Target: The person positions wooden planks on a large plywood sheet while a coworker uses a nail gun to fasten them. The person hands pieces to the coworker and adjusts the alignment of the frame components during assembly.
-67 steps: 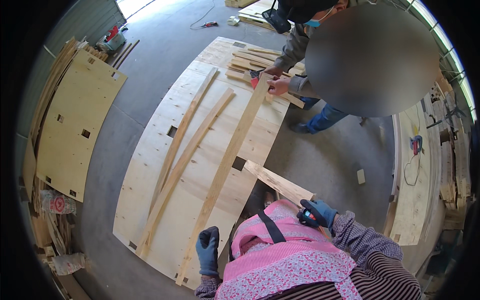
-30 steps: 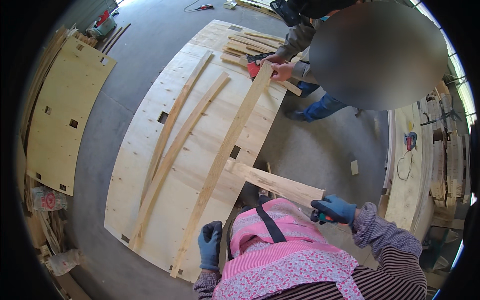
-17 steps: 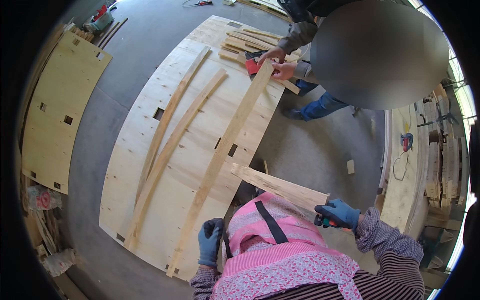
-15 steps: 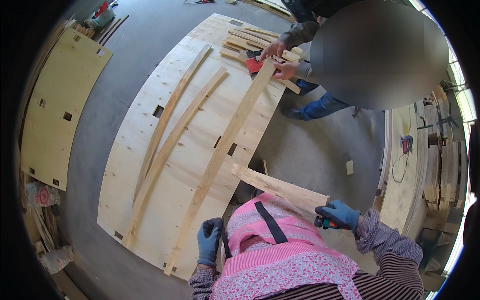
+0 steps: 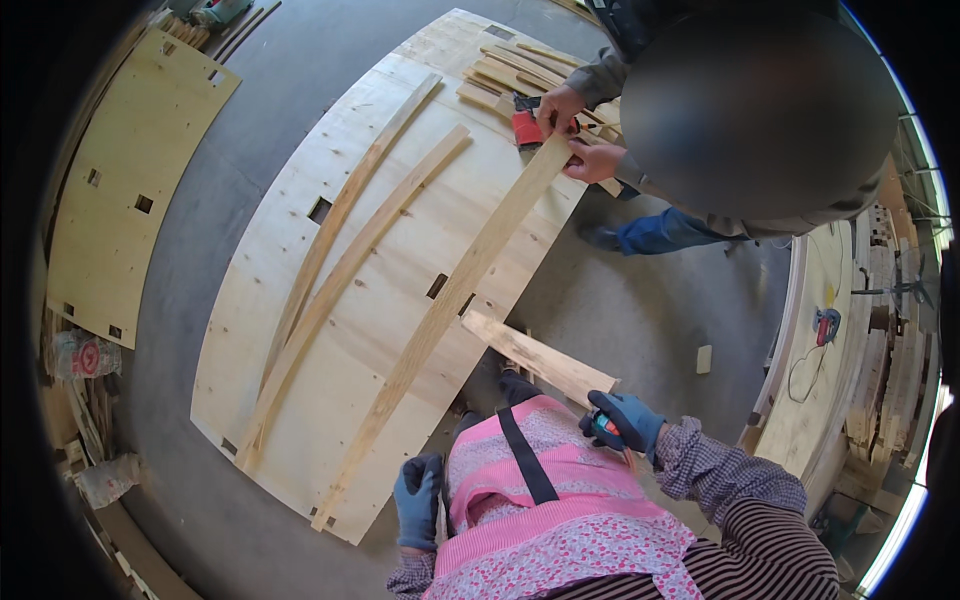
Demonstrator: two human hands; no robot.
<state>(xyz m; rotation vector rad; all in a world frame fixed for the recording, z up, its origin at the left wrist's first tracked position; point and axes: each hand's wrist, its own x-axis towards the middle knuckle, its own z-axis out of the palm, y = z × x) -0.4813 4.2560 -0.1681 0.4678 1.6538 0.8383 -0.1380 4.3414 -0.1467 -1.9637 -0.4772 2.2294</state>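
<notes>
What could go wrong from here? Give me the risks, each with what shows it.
1. The short board could swing or slip: the right hand grips one end while also holding a small tool, and the left hand is off it.
2. Its far end, close to the long strip, might knock that strip askew.
3. One co-worker's hand is beside the red tool, so a slip there could injure it.

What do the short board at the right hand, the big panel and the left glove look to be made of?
Short board: seemingly raw, unpainted wood, by its streaky grain.
Big panel: probably bare plywood; broad grain, scattered knots.
Left glove: perhaps blue knit with dark coating, judging by its two tones.
</notes>
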